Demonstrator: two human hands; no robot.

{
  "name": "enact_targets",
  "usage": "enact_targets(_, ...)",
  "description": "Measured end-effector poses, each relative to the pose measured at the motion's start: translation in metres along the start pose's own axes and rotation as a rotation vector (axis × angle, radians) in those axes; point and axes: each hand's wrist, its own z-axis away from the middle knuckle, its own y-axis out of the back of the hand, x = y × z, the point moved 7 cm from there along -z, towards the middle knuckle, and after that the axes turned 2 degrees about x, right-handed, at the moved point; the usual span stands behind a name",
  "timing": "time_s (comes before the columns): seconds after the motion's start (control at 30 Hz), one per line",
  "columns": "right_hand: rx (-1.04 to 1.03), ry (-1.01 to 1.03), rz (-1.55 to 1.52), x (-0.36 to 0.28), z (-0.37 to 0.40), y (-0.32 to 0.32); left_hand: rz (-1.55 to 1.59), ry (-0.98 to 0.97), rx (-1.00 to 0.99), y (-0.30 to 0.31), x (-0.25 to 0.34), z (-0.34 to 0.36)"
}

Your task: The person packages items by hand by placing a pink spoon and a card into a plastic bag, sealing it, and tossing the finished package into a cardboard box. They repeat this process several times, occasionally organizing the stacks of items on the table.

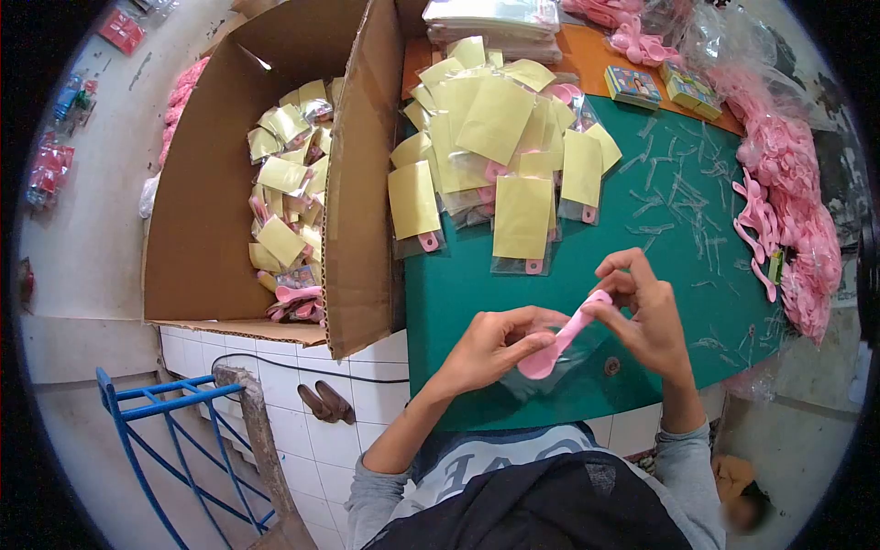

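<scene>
At the near edge of the green bench [477, 275], the right hand [642, 307] pinches the handle end of a pink spoon [568, 339] between its fingers; the left hand's [504, 346] fingers, thumb bent inward, hold the clear bag [550, 371] around its bowl.

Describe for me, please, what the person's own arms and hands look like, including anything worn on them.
The left hand and right hand are both bare, with no gloves and no watch or bracelet visible. Light grey sleeves cover the arms down to partway along the forearms, where the fabric bunches a little. No markings show on the sleeves.
</scene>
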Motion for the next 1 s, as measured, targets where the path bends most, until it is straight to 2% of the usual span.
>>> enact_targets(0.03, -0.037, -0.022, -0.010, 0.000, 0.000, -0.005, 0.034, -0.004, 0.027, 0.001, 0.004, 0.000)
enact_targets(0.2, 0.098, 0.026, -0.125, -0.001, 0.000, 0.000, 0.089, -0.005, 0.094, 0.012, 0.007, 0.001)
enact_targets(0.3, 0.137, 0.011, -0.242, 0.000, 0.000, 0.008, -0.108, 0.051, -0.071, 0.014, 0.006, 0.002)
enact_targets(0.37, 0.112, 0.043, -0.309, 0.001, -0.001, 0.004, -0.040, 0.065, -0.052, 0.013, 0.008, 0.001)
enact_targets(0.43, -0.023, 0.273, -0.133, -0.020, -0.006, -0.001, 0.144, 0.095, -0.019, 0.009, 0.015, 0.000)
enact_targets(0.47, -0.091, 0.387, -0.042, -0.030, -0.008, -0.005, 0.125, 0.033, 0.030, 0.011, 0.021, -0.002)
enact_targets(0.57, -0.308, 0.582, 0.082, -0.043, -0.015, -0.022, 0.198, -0.051, 0.079, 0.018, 0.017, -0.003)
enact_targets(0.67, -0.501, 0.647, 0.029, -0.031, -0.053, -0.012, 0.189, -0.071, 0.127, 0.025, 0.027, 0.001)
enact_targets(0.77, -0.126, 0.483, 0.115, 0.006, -0.156, 0.060, 0.136, -0.031, 0.137, 0.036, 0.016, 0.013)
enact_targets(0.8, 0.149, 0.324, 0.484, 0.046, -0.202, 0.102, 0.153, -0.043, 0.155, 0.035, 0.024, 0.016)
enact_targets(0.83, 0.370, 0.224, 0.589, 0.092, -0.241, 0.148, 0.170, -0.055, 0.173, 0.035, 0.028, 0.019)
enact_targets(0.87, 0.485, 0.096, 0.799, 0.122, -0.268, 0.182, 0.198, -0.042, 0.152, 0.034, 0.026, 0.022)
enact_targets(0.93, 0.640, -0.037, 0.938, 0.185, -0.298, 0.221, 0.181, -0.001, 0.141, 0.034, 0.022, 0.026)
enact_targets(1.0, 0.537, -0.158, 0.932, 0.181, -0.296, 0.213, 0.160, 0.015, 0.151, 0.034, 0.021, 0.029)
